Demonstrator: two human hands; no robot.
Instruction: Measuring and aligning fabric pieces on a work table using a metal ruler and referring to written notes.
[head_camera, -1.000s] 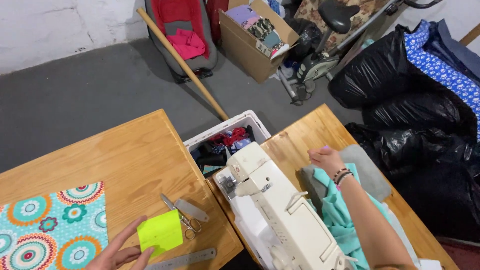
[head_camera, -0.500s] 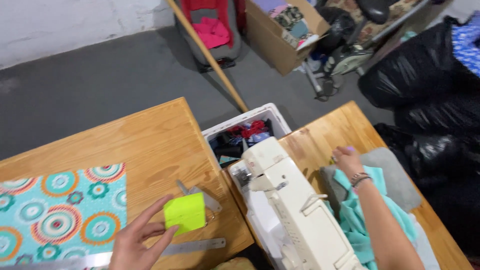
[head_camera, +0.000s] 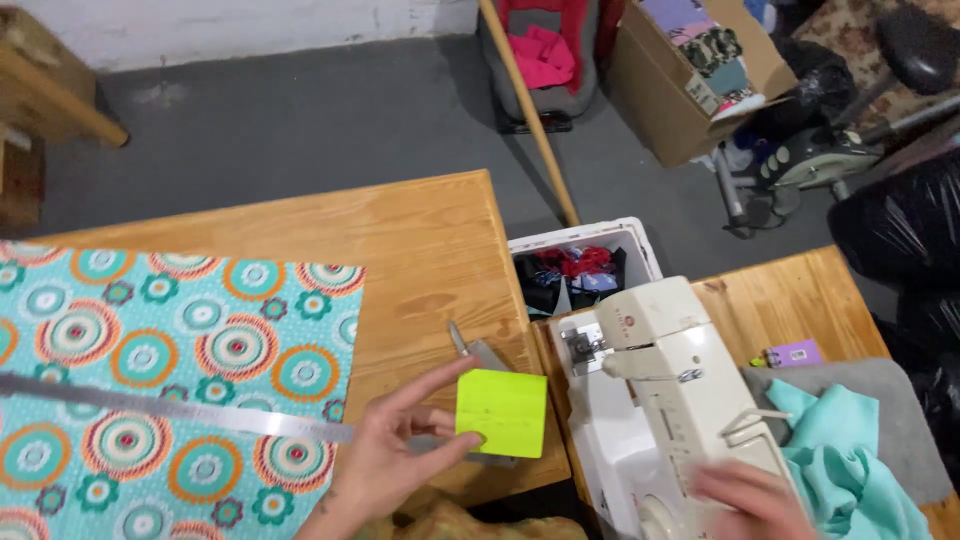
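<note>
Low in the middle of the frame, the left hand (head_camera: 385, 460) pinches a neon yellow-green square pad (head_camera: 502, 411) by its left edge, just above the wooden surface (head_camera: 400, 240) and beside the white sewing machine (head_camera: 670, 400). At the bottom right, the blurred right hand (head_camera: 750, 500) rests on the machine; its grip cannot be told. A white bin (head_camera: 640, 245) in the centre holds red and dark fabric scraps. At upper right, a cardboard box (head_camera: 660, 90) holds folded cloth.
</note>
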